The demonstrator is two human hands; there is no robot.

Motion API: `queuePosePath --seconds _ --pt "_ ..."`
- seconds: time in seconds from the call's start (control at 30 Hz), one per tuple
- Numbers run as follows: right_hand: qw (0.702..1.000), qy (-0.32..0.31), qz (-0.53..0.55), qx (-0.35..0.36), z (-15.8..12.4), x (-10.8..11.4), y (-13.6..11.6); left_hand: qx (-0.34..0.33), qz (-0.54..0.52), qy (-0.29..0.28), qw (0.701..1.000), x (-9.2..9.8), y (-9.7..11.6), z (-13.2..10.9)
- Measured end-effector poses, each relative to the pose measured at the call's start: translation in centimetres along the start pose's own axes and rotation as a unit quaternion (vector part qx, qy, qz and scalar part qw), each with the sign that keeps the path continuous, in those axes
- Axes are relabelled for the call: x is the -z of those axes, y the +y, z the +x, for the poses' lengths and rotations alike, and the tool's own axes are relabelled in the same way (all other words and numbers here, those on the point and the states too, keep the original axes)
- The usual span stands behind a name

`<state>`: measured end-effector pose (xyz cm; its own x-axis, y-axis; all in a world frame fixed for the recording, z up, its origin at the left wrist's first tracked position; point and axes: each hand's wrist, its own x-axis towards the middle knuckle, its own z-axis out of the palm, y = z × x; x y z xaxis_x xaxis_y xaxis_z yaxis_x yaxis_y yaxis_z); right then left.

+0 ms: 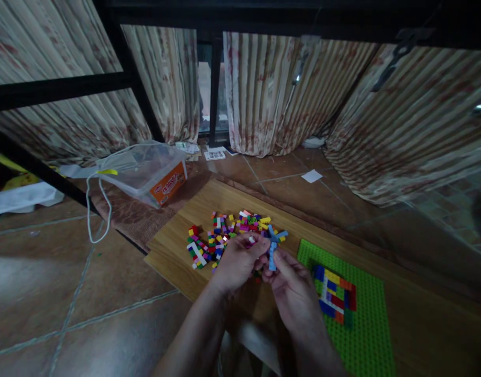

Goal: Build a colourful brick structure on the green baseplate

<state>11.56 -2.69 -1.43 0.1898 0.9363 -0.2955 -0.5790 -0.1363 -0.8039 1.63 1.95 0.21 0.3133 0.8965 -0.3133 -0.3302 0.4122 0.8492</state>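
Note:
Both hands meet above the near edge of a wooden table [201, 201]. Between their fingertips is a light blue brick piece [272, 256] with arms branching at its top. My left hand [240, 262] pinches it from the left, and my right hand [293, 280] grips its lower part from the right. Loose coloured bricks [219, 241] lie in a pile behind and left of the hands. To the right, a green baseplate [368, 314] carries a multicoloured block of joined bricks [335, 296].
A clear plastic box [142, 167] with an orange label stands on a brown cloth [142, 225] at the left. Striped curtains [272, 94] hang behind dark metal bars. Papers [312, 176] lie on the tiled floor.

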Motion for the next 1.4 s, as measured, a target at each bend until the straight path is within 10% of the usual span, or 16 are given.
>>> queuePosePath --seconds 0.17,0.3,0.57,1.13,1.3,1.4 --pt "0.997 0.070 -0.038 0.015 0.0 0.2 0.2 -0.101 0.103 0.135 0.980 2.3 0.8 1.3" --pt "0.993 0.106 -0.048 0.019 0.2 0.5 0.2 -0.152 0.321 0.249 0.901 4.5 1.5 2.6" --pt "0.992 0.119 -0.036 0.012 0.5 0.6 -0.1 -0.159 0.554 0.240 0.781 4.4 1.1 2.8" --pt "0.990 0.121 -0.073 0.020 0.6 0.9 0.0 -0.205 0.449 0.286 0.821 5.3 2.5 2.1" --pt "0.989 0.126 -0.075 0.030 0.7 0.9 -0.3 -0.143 0.441 0.441 0.768 9.5 4.3 0.8" --pt "0.989 0.121 -0.077 0.035 0.5 0.9 -0.6 -0.024 0.532 0.436 0.726 11.2 4.6 -0.1"
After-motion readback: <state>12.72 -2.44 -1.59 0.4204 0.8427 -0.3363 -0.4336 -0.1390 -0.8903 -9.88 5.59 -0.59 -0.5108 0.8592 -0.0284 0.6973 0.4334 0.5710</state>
